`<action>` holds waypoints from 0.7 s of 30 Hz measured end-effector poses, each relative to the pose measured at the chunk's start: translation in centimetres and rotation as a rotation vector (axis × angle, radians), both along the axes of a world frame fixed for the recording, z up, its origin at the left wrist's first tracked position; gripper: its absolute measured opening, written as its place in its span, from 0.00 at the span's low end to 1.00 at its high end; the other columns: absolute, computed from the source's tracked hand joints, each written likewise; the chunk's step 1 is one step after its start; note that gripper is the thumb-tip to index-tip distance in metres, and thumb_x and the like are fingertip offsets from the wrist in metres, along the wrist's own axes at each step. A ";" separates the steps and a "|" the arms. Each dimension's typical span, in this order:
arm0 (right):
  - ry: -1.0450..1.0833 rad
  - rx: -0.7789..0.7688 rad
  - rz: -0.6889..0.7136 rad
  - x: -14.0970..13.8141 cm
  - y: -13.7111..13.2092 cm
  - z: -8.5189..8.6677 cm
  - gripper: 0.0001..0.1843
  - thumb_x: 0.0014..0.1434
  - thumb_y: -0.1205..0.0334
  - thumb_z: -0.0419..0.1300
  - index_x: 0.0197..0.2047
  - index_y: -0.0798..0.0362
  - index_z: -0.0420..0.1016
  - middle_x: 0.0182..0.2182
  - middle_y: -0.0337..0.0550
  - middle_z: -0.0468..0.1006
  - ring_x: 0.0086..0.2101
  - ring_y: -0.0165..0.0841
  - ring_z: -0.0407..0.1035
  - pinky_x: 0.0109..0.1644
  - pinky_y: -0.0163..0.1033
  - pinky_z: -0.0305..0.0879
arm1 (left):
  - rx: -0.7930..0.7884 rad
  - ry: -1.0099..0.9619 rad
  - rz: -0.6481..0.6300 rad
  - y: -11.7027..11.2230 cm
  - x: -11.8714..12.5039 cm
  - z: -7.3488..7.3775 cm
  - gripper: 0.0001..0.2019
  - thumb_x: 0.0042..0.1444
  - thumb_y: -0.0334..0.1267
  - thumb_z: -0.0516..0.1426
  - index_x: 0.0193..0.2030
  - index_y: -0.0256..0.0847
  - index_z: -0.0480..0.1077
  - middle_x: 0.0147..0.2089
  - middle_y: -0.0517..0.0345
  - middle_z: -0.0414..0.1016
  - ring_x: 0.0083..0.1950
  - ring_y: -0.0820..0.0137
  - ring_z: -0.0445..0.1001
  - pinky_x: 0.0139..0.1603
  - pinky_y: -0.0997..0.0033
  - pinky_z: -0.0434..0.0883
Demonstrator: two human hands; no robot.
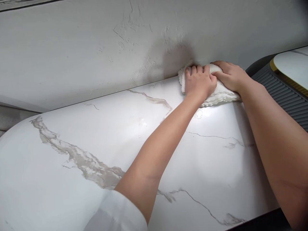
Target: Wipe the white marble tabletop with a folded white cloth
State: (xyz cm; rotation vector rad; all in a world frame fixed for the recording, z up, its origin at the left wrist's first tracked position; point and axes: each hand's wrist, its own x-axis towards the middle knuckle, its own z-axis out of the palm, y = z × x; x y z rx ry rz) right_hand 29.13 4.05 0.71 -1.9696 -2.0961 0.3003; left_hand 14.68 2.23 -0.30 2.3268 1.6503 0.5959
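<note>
A folded white cloth (218,94) lies on the white marble tabletop (108,138), at its far edge against the grey wall. My left hand (199,81) lies on top of the cloth with its fingers curled over the cloth's far edge. My right hand (229,75) presses on the cloth's right part, fingers together and laid across it, touching the left hand. Both arms reach forward across the table. Most of the cloth is hidden under the two hands.
The textured grey wall (96,48) rises straight behind the table. At the right stands a dark ribbed object (281,93) with a white top edged in gold (292,69). The tabletop's rounded left end (14,134) and front edge (252,221) show.
</note>
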 end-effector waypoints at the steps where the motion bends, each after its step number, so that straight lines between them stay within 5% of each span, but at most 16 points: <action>1: 0.004 -0.008 0.004 0.1 -0.1 0.0 0.30 0.69 0.52 0.48 0.70 0.52 0.59 0.66 0.54 0.64 0.63 0.52 0.57 0.65 0.60 0.51 | -0.008 -0.004 -0.006 0.0 0.0 0.0 0.19 0.70 0.38 0.40 0.62 0.51 0.62 0.65 0.57 0.70 0.72 0.51 0.48 0.73 0.40 0.32; 5: -0.003 -0.016 0.029 0.5 -0.9 0.0 0.31 0.69 0.50 0.47 0.71 0.53 0.57 0.67 0.55 0.62 0.65 0.50 0.55 0.67 0.57 0.49 | 0.009 0.014 -0.036 -0.2 0.0 -0.1 0.19 0.71 0.39 0.40 0.62 0.49 0.63 0.66 0.56 0.69 0.72 0.50 0.47 0.73 0.38 0.33; 11: -0.051 0.006 0.027 1.3 -4.1 0.1 0.36 0.67 0.46 0.44 0.72 0.57 0.54 0.68 0.58 0.60 0.67 0.49 0.52 0.70 0.54 0.48 | 0.086 0.090 -0.096 -2.3 0.4 -0.1 0.21 0.70 0.40 0.42 0.63 0.37 0.64 0.70 0.47 0.63 0.72 0.57 0.54 0.76 0.49 0.43; 21: -0.127 0.009 -0.023 3.5 -13.3 -0.3 0.38 0.65 0.41 0.42 0.72 0.52 0.55 0.69 0.51 0.59 0.67 0.50 0.53 0.70 0.59 0.51 | 0.177 0.169 -0.113 -11.8 1.8 0.1 0.25 0.69 0.40 0.42 0.66 0.30 0.64 0.70 0.41 0.62 0.73 0.55 0.57 0.74 0.50 0.51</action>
